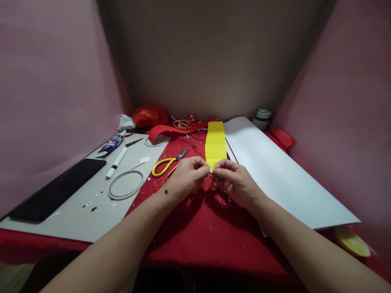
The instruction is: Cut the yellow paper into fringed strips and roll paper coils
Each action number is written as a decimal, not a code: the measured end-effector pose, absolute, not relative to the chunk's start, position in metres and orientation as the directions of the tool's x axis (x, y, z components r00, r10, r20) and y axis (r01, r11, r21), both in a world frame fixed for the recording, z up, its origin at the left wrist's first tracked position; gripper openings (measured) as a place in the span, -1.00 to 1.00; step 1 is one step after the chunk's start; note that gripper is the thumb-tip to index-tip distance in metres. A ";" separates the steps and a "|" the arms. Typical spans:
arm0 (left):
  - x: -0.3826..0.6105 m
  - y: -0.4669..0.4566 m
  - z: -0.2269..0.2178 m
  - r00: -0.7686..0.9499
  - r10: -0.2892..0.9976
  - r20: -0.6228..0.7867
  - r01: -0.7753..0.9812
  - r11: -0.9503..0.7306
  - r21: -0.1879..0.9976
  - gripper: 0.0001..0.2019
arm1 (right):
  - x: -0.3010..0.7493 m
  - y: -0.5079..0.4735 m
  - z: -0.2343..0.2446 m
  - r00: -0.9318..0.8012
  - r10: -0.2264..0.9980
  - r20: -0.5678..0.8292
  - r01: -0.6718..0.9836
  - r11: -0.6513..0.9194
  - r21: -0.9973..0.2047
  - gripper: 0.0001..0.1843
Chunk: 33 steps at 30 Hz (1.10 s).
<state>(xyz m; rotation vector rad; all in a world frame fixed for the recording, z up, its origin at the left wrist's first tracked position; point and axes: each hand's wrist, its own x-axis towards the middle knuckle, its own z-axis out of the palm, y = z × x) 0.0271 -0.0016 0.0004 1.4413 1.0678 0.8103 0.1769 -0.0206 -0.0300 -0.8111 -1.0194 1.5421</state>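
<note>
1. Head view: at the dial's centre the left hand (pixel 192 175) and right hand (pixel 233 179) meet, each pinching a small pale piece (pixel 211 170) between thumb and forefinger; the fingertips hide its full shape.
2. Two pinches probably steady something so tiny better than one.
3. At twelve o'clock lies a ribbed yellow strip (pixel 216 140), its near end just behind the fingertips; whether they touch it, I cannot tell.
4. Scissors (pixel 164 166) rest between nine and ten o'clock, blades aimed between one and two, perhaps for easy reach.
5. A grey board (pixel 73 228) at nine o'clock bears a white marker (pixel 116 162), and a white sheet (pixel 284 179) spreads at three; both sides likely give the hands room.
6. Left forearm (pixel 128 232) enters from eight o'clock, right forearm (pixel 293 232) from four; the other fingers curl, and shadow on the red cloth (pixel 195 244) suggests raised hands.
</note>
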 end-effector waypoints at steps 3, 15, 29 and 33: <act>0.028 -0.003 0.002 0.350 0.936 -0.031 0.204 -0.044 0.978 -0.87 | 0.177 -0.021 -0.030 -0.199 0.980 0.015 -0.370 -0.061 -0.927 -0.86; 0.026 0.003 -0.013 0.360 0.879 0.312 0.367 -0.441 0.819 -0.89 | 0.179 -0.018 -0.033 -0.205 0.978 -0.048 -0.378 -0.124 -0.918 -0.86; 0.023 0.004 -0.012 0.465 0.822 0.330 0.471 -0.545 0.694 -0.87 | 0.180 -0.017 -0.029 -0.259 0.948 -0.184 -0.402 -0.279 -0.872 -0.85; 0.020 0.004 -0.009 0.523 0.788 0.324 0.451 -0.579 0.679 -0.88 | 0.182 -0.017 -0.031 -0.274 0.945 -0.179 -0.393 -0.280 -0.876 -0.91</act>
